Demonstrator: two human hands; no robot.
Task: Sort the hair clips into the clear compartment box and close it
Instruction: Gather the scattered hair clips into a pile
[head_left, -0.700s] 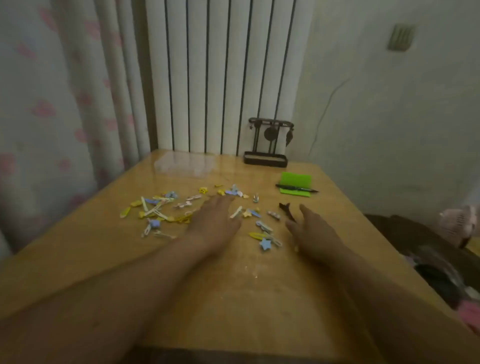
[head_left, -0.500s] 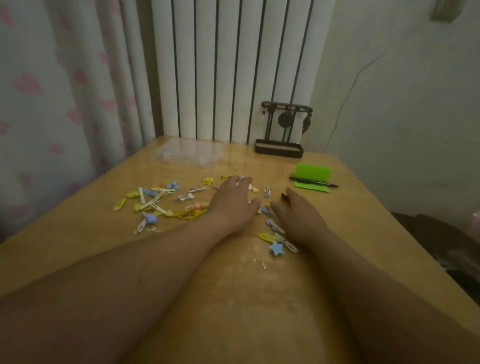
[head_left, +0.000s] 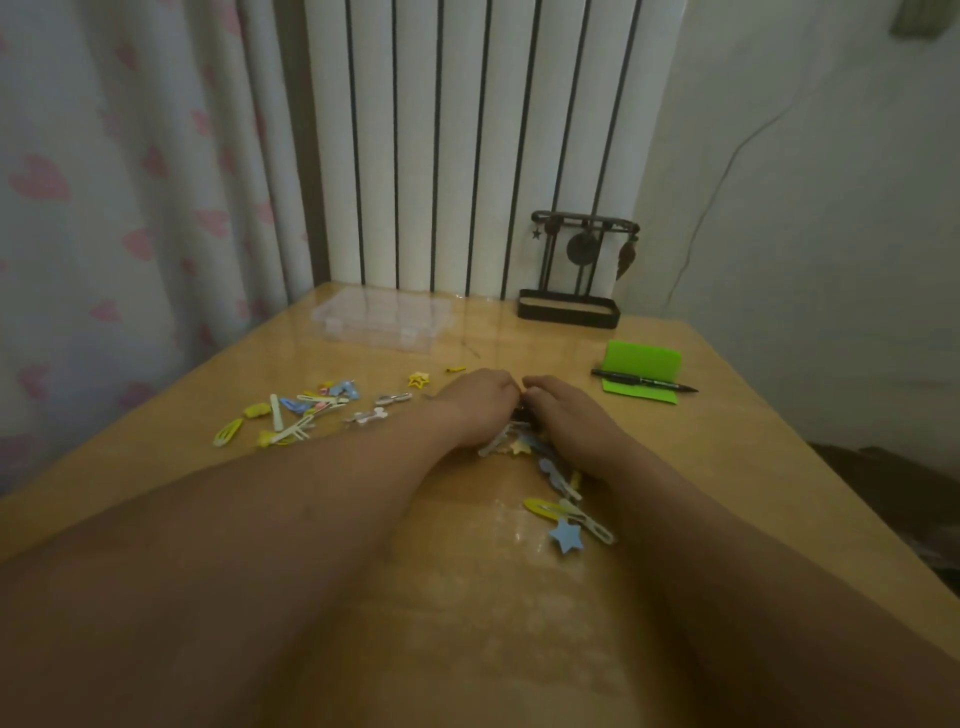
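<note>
Left hand (head_left: 480, 405), right hand (head_left: 569, 418) cupped over hair clips (head_left: 511, 442); box (head_left: 382, 318) beyond.

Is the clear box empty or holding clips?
Empty, it seems: nothing coloured shows through the clear box; the hair clips lie loose on the table.

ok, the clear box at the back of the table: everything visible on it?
The clear compartment box is a shallow rectangular case of transparent plastic with faint divider lines inside. It lies flat on the table near its far edge, before the radiator. It looks empty. Lid open or shut: cannot tell. Only the table touches it.
</note>
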